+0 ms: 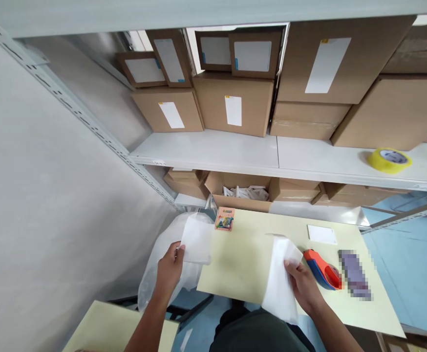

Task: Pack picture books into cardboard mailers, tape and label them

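My left hand (171, 266) pinches a thin white sheet (198, 240) by its near left edge, out past the left side of the pale yellow table (243, 254). My right hand (303, 283) grips a longer white sheet (280, 283), which hangs over the table's front edge; its top corner is folded. Whether these are paper, foam or flat pouches I cannot tell. A small box with a colourful picture (224, 218) lies at the table's back left corner. Beside my right hand is a red and blue tape dispenser (322, 270).
A white card (322, 234) and a blurred-out dark flat object (355, 274) lie at the table's right. Behind stands a shelf (235, 146) with cardboard boxes (233, 105) and a yellow tape roll (389, 160). An open box (242, 201) sits below. Left is a white plastic bag (155, 274).
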Demonstrator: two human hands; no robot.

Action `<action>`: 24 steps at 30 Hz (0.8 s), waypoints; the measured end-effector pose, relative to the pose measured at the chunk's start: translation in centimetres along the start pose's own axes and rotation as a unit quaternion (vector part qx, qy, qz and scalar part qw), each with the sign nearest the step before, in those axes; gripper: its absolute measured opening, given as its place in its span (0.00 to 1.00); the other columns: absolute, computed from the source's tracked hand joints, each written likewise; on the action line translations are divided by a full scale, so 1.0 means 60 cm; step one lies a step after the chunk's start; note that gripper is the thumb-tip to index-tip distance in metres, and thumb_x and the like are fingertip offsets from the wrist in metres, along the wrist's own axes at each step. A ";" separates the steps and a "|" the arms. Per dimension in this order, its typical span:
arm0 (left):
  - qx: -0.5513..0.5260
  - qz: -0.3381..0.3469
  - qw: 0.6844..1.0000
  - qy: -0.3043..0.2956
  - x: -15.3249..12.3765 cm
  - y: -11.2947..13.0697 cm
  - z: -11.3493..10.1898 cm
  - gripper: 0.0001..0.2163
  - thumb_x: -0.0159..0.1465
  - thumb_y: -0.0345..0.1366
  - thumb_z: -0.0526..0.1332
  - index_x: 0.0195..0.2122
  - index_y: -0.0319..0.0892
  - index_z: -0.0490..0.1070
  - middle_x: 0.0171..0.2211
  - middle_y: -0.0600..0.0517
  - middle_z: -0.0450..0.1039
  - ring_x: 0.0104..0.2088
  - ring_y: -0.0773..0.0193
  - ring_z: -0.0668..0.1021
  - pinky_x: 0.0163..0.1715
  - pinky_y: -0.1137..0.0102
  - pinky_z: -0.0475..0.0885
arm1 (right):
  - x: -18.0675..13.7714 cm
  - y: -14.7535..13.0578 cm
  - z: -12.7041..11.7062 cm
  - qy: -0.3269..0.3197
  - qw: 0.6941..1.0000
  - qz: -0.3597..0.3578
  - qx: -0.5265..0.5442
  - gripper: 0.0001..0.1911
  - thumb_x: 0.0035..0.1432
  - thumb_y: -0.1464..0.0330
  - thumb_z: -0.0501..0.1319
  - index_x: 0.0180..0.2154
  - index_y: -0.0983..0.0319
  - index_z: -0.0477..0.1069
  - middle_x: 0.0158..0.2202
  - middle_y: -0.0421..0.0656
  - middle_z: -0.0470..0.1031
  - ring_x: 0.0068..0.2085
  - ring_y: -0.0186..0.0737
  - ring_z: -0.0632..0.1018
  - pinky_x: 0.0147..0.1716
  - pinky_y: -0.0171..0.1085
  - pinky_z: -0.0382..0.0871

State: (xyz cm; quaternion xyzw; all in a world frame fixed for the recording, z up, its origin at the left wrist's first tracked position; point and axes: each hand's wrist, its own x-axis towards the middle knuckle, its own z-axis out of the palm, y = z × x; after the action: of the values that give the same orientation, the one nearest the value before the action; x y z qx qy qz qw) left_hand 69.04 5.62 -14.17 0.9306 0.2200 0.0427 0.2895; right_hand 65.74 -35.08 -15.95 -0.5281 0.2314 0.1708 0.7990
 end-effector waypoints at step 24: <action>0.234 0.226 0.944 -0.046 -0.034 -0.076 0.100 0.21 0.68 0.32 0.52 0.61 0.40 0.71 0.60 0.40 0.73 0.65 0.48 0.69 0.67 0.49 0.57 | 0.045 -0.006 0.105 0.070 0.950 -0.097 -0.288 0.26 0.51 0.50 0.68 0.42 0.64 0.77 0.40 0.49 0.82 0.43 0.54 0.80 0.43 0.46 0.73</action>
State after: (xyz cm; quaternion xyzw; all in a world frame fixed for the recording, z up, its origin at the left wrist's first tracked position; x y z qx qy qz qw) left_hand 66.72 4.96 -21.58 0.9983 -0.0060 0.0111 0.0561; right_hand 69.37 -29.34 -15.04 -0.7664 0.1753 0.1142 0.6073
